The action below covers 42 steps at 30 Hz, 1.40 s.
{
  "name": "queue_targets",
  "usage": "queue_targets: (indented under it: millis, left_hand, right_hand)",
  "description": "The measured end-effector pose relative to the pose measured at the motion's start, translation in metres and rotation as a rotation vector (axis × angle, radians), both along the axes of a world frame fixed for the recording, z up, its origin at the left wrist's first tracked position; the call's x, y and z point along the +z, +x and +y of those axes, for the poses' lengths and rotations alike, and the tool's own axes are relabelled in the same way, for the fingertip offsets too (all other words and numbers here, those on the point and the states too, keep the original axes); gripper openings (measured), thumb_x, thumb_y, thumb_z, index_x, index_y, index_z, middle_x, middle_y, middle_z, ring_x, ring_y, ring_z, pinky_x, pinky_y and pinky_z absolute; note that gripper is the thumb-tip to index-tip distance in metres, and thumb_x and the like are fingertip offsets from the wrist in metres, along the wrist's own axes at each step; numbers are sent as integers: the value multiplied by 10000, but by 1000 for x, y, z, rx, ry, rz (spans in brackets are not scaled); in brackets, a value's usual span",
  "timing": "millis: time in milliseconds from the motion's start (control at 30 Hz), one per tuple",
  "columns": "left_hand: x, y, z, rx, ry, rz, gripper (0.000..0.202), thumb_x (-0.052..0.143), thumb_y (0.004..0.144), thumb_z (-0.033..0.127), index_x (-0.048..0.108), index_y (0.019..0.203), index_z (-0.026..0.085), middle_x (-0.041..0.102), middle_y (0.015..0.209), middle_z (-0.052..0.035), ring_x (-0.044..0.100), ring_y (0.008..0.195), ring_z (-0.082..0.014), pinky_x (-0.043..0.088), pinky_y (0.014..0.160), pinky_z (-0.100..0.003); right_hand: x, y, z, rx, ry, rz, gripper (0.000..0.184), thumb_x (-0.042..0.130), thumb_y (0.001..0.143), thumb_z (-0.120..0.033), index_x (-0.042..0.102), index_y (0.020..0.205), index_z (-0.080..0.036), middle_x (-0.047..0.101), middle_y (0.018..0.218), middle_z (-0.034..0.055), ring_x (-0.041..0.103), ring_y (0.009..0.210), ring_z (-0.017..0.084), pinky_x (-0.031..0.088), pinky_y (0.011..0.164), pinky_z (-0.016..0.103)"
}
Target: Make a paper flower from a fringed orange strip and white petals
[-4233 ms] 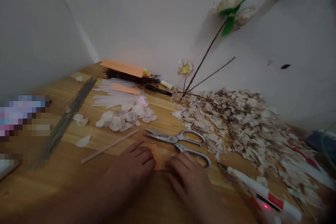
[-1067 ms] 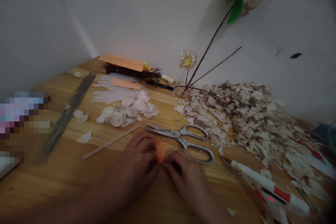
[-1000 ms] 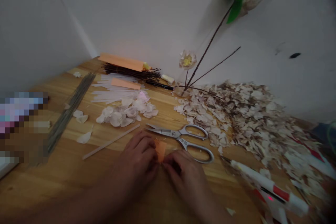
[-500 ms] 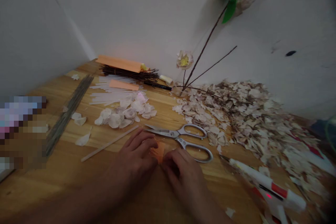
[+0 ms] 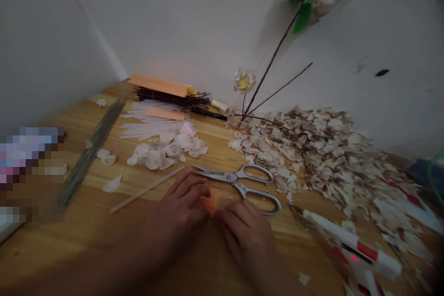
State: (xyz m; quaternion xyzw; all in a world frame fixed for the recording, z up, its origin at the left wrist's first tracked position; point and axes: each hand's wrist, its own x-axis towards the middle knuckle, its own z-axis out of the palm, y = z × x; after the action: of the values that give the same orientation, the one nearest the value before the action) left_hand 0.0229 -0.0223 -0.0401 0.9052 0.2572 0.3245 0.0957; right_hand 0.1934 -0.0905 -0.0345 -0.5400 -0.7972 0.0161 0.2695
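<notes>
A small piece of orange paper [image 5: 209, 200] shows between my hands, low over the wooden table [image 5: 69, 259]. My left hand [image 5: 183, 208] is closed on its left side, the fingers curled over it. On the lower right, my right hand [image 5: 246, 226] pinches at the same paper's edge, thumb against fingers; the fingertips are partly hidden. Just beyond them lie scissors [image 5: 229, 177] with grey handles, blades slightly apart and pointing left. A thin white stick [image 5: 147, 189] rests to the left of my left hand.
Pale petals [image 5: 152, 155] lie behind the hands. A large heap of dried petals [image 5: 322, 148] spreads along the right, with a white glue gun [image 5: 347, 236] in front. Grey wires [image 5: 93, 152] lie left. Dark stems [image 5: 169, 97], orange paper [image 5: 156, 84] and an artificial flower [image 5: 244, 80] stand at the back.
My right hand's fingers have closed further, and the gap between thumb and fingers has narrowed. My left hand stays almost in place on the orange paper. The view has shifted slightly.
</notes>
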Motion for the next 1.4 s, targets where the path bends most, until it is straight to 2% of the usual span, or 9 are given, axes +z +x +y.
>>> queue_targets:
  millis: [200,367,500,733,1067,1400]
  left_hand:
    - [4,2,-1,15,5,-1,152,607,751,134,645,616,195,637,893,-23,522,1022,-209,342,1009,-462]
    - [3,4,-1,31,41,-18,148,602,759,133,659,646,210,650,921,-15,520,1040,-202,343,1016,-445]
    - [2,4,-1,20,41,-27,117,613,744,121,662,680,205,648,896,-9,522,1033,-202,344,1019,-441]
    - [5,4,-4,11,-47,-56,124,613,714,109,666,663,208,638,860,-16,534,1000,-207,343,1014,-457]
    - [-1,6,-4,21,-148,-92,135,603,673,83,649,661,209,616,842,-23,527,969,-212,353,992,-464]
    - [3,6,-3,86,-144,-82,121,611,649,90,634,616,205,623,822,-23,547,924,-219,370,957,-488]
  right_hand:
    - [1,0,2,22,48,-79,204,472,874,-164,624,740,-192,613,658,15,486,636,171,358,581,294]
    - [6,-2,3,12,-12,-157,175,503,852,-159,636,743,-190,619,655,18,497,624,174,372,579,301]
    - [5,-1,2,-8,-66,-56,140,516,828,-132,641,801,-190,623,702,23,516,656,173,394,591,293]
    - [5,4,1,-64,-289,167,126,578,770,-86,621,800,-201,599,742,5,540,708,153,420,633,263]
    - [6,2,5,-55,-328,223,153,560,779,-67,606,794,-211,602,771,-2,547,726,148,432,647,263]
    - [8,-4,10,-229,-493,191,144,555,750,-61,591,727,-198,592,716,2,548,680,162,410,578,264]
